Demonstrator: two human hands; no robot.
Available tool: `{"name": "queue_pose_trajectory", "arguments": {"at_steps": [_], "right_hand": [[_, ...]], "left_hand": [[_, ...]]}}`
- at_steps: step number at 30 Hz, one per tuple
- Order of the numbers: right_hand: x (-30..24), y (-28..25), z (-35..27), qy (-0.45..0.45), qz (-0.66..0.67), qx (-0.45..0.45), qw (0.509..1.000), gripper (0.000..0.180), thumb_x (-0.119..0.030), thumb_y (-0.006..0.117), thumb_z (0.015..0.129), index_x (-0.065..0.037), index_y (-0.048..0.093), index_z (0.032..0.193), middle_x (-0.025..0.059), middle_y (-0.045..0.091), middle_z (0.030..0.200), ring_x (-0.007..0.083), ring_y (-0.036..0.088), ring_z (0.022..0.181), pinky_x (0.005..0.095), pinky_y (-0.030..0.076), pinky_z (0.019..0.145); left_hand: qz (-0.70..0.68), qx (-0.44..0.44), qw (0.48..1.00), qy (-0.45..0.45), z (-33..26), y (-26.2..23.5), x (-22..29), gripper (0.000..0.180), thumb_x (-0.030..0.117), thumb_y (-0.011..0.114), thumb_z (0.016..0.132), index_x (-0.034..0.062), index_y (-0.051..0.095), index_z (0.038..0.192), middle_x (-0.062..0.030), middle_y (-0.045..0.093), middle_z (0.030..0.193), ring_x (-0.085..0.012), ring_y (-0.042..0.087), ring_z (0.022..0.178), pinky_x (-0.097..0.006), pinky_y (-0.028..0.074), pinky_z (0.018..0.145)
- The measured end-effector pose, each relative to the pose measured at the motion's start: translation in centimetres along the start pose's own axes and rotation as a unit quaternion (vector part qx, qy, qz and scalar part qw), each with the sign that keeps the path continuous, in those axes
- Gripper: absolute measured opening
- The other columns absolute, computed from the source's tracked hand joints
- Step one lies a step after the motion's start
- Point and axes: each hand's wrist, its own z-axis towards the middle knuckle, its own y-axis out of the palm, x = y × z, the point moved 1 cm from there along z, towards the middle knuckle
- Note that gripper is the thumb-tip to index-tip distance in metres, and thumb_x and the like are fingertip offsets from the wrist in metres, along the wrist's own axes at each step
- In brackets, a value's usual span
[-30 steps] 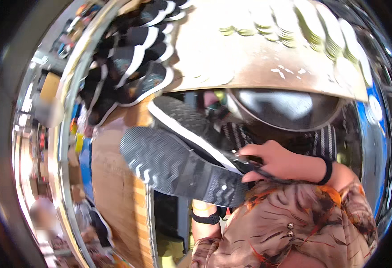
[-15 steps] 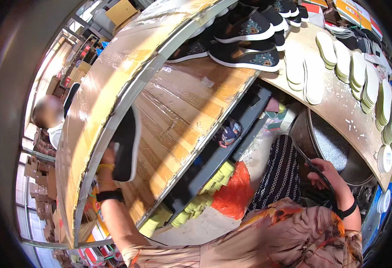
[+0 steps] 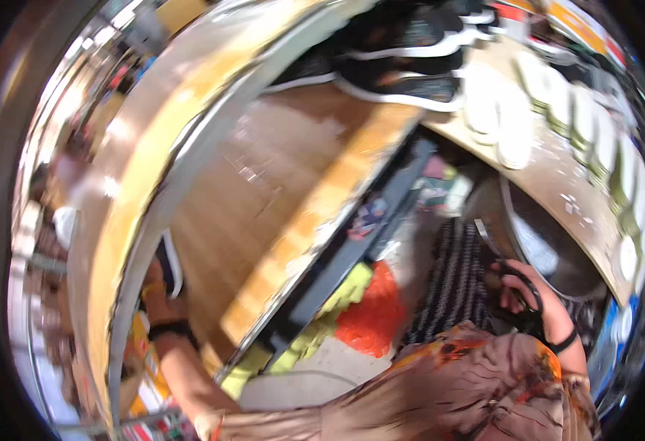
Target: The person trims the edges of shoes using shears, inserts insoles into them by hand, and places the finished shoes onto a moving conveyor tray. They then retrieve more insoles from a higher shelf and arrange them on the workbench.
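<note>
Blurred fisheye view looking down. Wide wooden workbench (image 3: 264,191) sweeping from nine o'clock up through the centre to one o'clock, with a pale metal edge curving along its left side. Dark shoes with white soles (image 3: 403,59) stacked at twelve o'clock on the bench. Pale insoles (image 3: 557,110) lined in a row from one to three o'clock on a second wooden surface. Round metal basin (image 3: 550,250) at three o'clock beneath that surface. Orange bundle (image 3: 370,312) and yellow-green pieces (image 3: 322,316) at six o'clock on the floor. Patterned sleeve filling five o'clock. Black shoe (image 3: 167,261) at eight o'clock, just off the bench edge. Left hand (image 3: 157,294) closed around that shoe, wrist banded in black. Right hand (image 3: 521,290) at four o'clock, fingers curled around black scissor handles (image 3: 517,283), beside the basin rim.
</note>
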Motion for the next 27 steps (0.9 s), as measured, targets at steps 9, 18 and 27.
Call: {"name": "queue_pose_trajectory", "arguments": {"at_steps": [9, 18, 27], "right_hand": [[10.0, -6.5, -6.1, -0.085, -0.221, -0.029, 0.971, 0.063, -0.035, 0.069, 0.071, -0.008, 0.046, 0.123, 0.0177, 0.056, 0.110, 0.0301, 0.053, 0.101, 0.0358, 0.042, 0.084], [26.7, -14.6, -32.5, -0.025, -0.002, 0.615, 0.788, 0.055, -0.006, 0.060, 0.064, -0.010, 0.049, 0.117, 0.0117, 0.059, 0.092, 0.0204, 0.056, 0.083, 0.0316, 0.045, 0.071], [38.6, -19.0, -52.8, 0.318, -0.057, 0.842, 0.433, 0.068, 0.001, 0.048, 0.070, -0.020, 0.029, 0.132, 0.0218, 0.058, 0.100, 0.0383, 0.055, 0.092, 0.0456, 0.043, 0.077]], "left_hand": [[-0.341, -0.419, 0.609, 0.580, -25.8, -12.8, 38.0, 0.026, 0.013, 0.052, 0.088, -0.0008, 0.054, 0.110, -0.0087, 0.059, 0.103, -0.0180, 0.054, 0.095, -0.027, 0.040, 0.088], [-0.344, -0.213, 0.543, 0.736, -43.7, -8.5, 59.7, 0.029, 0.020, 0.051, 0.088, -0.0044, 0.056, 0.102, -0.0223, 0.057, 0.099, -0.0374, 0.054, 0.091, -0.040, 0.044, 0.079], [-0.191, -0.177, 0.670, 0.695, -47.7, -7.1, 63.8, 0.037, 0.030, 0.044, 0.091, -0.0036, 0.060, 0.096, -0.0228, 0.061, 0.091, -0.0363, 0.057, 0.077, -0.040, 0.046, 0.068]]}}
